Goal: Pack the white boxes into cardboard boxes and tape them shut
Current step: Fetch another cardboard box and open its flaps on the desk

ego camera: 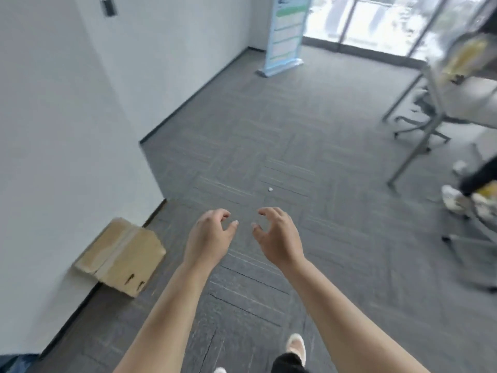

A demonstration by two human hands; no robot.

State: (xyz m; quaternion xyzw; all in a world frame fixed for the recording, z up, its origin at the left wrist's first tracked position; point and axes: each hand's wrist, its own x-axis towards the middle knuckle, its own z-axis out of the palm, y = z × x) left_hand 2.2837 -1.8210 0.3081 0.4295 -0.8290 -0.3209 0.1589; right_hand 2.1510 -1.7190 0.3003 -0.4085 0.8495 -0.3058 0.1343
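Left hand (209, 232) and right hand (277, 232) are loosely curled and empty, right of the taped cardboard box (121, 255). The next lift should be two-handed and level.

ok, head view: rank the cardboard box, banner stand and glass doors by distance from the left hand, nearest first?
1. cardboard box: on the carpet against the wall, left of the left hand.
2. banner stand: far ahead, slightly right.
3. glass doors: behind the banner stand, at the far end.

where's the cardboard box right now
In the head view the cardboard box sits low on the left, on the grey carpet against the white wall, left of the left hand.
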